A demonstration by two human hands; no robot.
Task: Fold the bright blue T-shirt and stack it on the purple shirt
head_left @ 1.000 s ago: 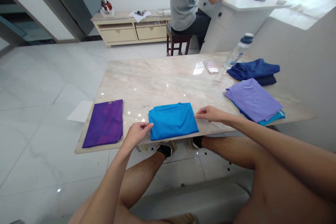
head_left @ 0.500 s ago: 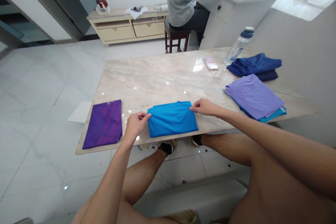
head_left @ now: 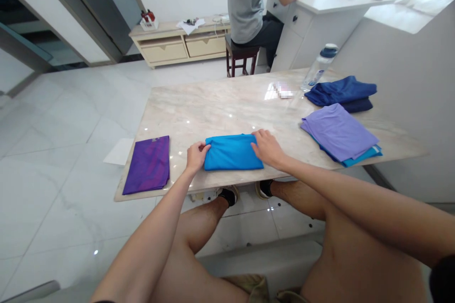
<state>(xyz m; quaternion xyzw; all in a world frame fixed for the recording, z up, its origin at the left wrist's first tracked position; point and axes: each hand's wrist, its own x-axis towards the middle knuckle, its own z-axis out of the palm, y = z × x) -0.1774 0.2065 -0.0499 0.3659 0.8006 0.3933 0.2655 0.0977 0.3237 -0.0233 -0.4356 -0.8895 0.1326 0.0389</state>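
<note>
A bright blue folded garment (head_left: pixel 232 152) lies as a flat rectangle near the front edge of the marble-topped table (head_left: pixel 199 104). At its upper left corner my left hand (head_left: pixel 197 155) is closed, pinching the fabric between thumb and fingers. My right hand (head_left: pixel 268 147) rests on the upper right corner, thumb and fingers apart, with the palm down. To the left lies a folded purple garment (head_left: pixel 148 164). Over on the right, a lilac garment (head_left: pixel 339 131) sits on top of blue ones, and a crumpled navy garment (head_left: pixel 343 91) lies behind it.
A clear water bottle (head_left: pixel 318 68) stands at the table's back right, near a blurred small item (head_left: pixel 284 91). Beyond are a low cabinet (head_left: pixel 167 52) and a person (head_left: pixel 247 4) seated on a dark stool (head_left: pixel 241 52) at a white desk (head_left: pixel 320 2).
My right hand has gone from pinching the blue garment's right corner to lying on it with fingers apart. The garment's front edge now sits farther from the table edge. The view has shifted slightly.
</note>
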